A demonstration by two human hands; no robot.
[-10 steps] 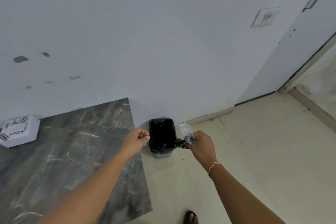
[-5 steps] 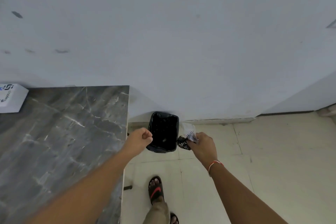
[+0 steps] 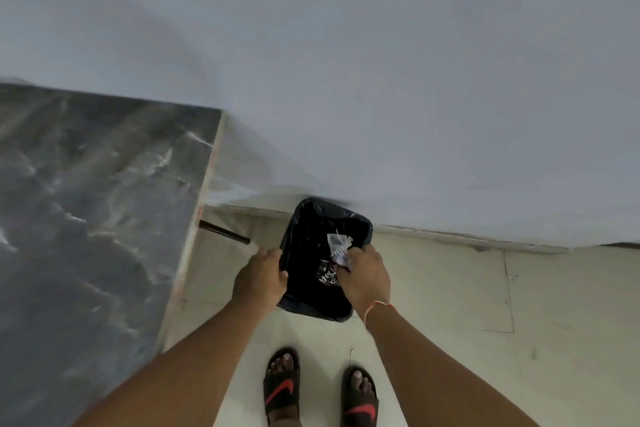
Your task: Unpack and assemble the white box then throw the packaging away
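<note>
Whole frame motion-blurred; marbled tabletop (image 3: pixel 97 204) smeared, veins streaked, cut by left and bottom edges. Both forearms run out of the bottom edge. Right hand (image 3: pixel 367 274) covers most of the crumpled packaging (image 3: pixel 337 248); only white scraps and a dark printed piece show, print unreadable. Its fingertips hidden under the knuckles. Left hand (image 3: pixel 259 279) overlaps the bin (image 3: pixel 311 218) rim; fingertips hidden, contact cannot be told. Bin's depth lost in black liner. Sandals (image 3: pixel 280 388) clipped by bottom edge. Dark rod (image 3: pixel 225 234) partly under the table.
</note>
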